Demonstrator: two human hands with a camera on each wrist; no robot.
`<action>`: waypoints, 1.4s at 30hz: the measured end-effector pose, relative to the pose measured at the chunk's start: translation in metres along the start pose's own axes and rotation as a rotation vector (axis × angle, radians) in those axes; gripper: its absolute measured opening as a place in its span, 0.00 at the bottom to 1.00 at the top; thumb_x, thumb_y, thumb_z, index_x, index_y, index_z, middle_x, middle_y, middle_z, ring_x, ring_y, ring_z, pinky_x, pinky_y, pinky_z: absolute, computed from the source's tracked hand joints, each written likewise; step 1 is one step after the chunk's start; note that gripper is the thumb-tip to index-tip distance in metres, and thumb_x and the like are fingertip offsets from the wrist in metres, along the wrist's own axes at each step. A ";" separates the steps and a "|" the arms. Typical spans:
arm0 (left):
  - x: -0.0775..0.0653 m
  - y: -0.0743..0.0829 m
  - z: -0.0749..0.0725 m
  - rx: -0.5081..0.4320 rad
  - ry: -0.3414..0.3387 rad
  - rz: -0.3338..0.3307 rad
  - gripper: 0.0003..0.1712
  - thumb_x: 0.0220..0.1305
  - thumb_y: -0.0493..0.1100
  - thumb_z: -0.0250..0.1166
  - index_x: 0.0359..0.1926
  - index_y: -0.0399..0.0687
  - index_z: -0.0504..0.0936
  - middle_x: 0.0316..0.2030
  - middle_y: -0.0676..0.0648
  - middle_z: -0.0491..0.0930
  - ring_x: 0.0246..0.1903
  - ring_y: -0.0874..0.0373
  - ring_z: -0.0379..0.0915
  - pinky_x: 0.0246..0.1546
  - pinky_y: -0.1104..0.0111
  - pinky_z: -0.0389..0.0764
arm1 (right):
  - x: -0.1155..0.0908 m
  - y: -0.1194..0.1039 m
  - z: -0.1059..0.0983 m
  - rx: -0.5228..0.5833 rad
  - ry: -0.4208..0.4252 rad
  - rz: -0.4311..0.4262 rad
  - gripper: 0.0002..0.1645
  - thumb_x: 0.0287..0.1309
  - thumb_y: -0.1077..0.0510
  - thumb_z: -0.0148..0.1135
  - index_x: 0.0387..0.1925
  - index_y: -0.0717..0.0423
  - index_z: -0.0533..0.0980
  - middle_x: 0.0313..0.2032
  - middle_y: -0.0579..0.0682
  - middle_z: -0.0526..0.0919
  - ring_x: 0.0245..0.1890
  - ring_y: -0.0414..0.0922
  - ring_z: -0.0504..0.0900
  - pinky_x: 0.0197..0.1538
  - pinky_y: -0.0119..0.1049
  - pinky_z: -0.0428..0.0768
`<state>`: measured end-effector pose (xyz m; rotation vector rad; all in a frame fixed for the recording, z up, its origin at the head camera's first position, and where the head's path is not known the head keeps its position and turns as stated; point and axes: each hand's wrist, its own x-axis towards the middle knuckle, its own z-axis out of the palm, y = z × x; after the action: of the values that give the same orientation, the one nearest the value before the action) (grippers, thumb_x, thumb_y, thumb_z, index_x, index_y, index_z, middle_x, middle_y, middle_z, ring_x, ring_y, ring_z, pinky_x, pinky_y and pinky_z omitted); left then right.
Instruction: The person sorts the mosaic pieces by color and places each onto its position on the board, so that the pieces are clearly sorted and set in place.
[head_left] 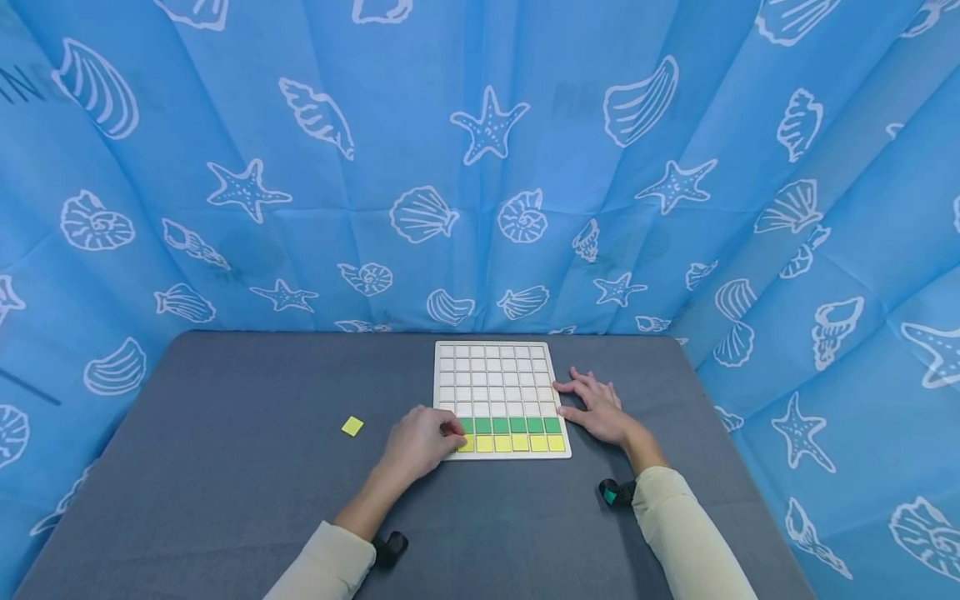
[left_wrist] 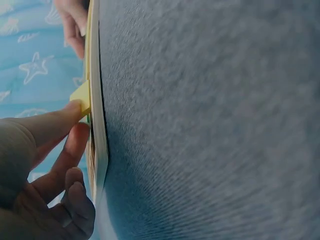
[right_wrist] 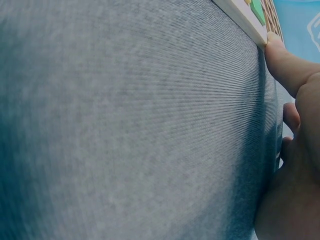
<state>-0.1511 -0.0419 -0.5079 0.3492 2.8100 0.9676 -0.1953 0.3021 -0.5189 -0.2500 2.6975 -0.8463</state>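
A white gridded board (head_left: 478, 379) lies on the grey table. Yellow square tiles (head_left: 520, 442) line its nearest row, with green tiles (head_left: 517, 426) in the row behind; the remaining rows show white cells. At the near left corner, my left hand (head_left: 420, 439) pinches a yellow tile (left_wrist: 81, 96) between thumb and forefinger. That tile stands tilted at the board's near edge in the left wrist view. My right hand (head_left: 596, 408) rests at the board's right side, its thumb (right_wrist: 280, 57) touching the edge. The left hand covers the row ends at the left.
One loose yellow tile (head_left: 352, 426) lies on the table (head_left: 247, 467) to the left of my left hand. A blue curtain (head_left: 480, 183) with white shells and starfish hangs behind the table and along its sides.
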 end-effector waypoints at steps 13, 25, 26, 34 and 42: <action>-0.006 0.006 0.003 0.223 0.022 0.127 0.06 0.56 0.50 0.78 0.34 0.59 0.92 0.29 0.57 0.76 0.31 0.63 0.68 0.26 0.68 0.69 | -0.002 -0.002 0.000 0.016 0.000 -0.001 0.33 0.71 0.41 0.58 0.72 0.46 0.69 0.80 0.64 0.47 0.79 0.71 0.34 0.74 0.72 0.28; -0.010 0.011 -0.005 0.303 0.104 0.204 0.21 0.55 0.58 0.77 0.50 0.61 0.90 0.44 0.52 0.79 0.41 0.57 0.69 0.37 0.63 0.75 | -0.001 0.002 0.002 0.012 0.024 -0.024 0.32 0.71 0.43 0.59 0.72 0.47 0.69 0.80 0.65 0.47 0.79 0.72 0.34 0.74 0.72 0.28; -0.009 0.010 -0.006 0.315 0.120 0.211 0.24 0.56 0.60 0.76 0.53 0.62 0.88 0.49 0.52 0.80 0.45 0.55 0.70 0.41 0.60 0.77 | -0.003 0.001 0.002 0.010 0.029 -0.030 0.32 0.71 0.43 0.59 0.71 0.47 0.69 0.80 0.66 0.48 0.79 0.73 0.35 0.74 0.72 0.29; -0.002 -0.002 -0.017 0.385 0.147 0.213 0.43 0.56 0.70 0.71 0.71 0.68 0.73 0.74 0.47 0.65 0.74 0.42 0.59 0.71 0.43 0.65 | -0.004 -0.002 0.001 0.005 0.018 -0.010 0.32 0.71 0.42 0.59 0.72 0.46 0.69 0.80 0.65 0.47 0.79 0.71 0.34 0.74 0.72 0.29; -0.004 -0.016 -0.024 0.388 0.138 0.168 0.51 0.59 0.76 0.64 0.78 0.70 0.59 0.82 0.47 0.49 0.81 0.37 0.38 0.77 0.36 0.39 | -0.003 -0.001 0.001 0.013 0.003 0.010 0.33 0.71 0.41 0.58 0.72 0.45 0.69 0.81 0.63 0.46 0.80 0.70 0.33 0.75 0.71 0.28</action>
<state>-0.1550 -0.0691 -0.4987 0.5924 3.1313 0.4789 -0.1926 0.3013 -0.5180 -0.2331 2.6928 -0.8613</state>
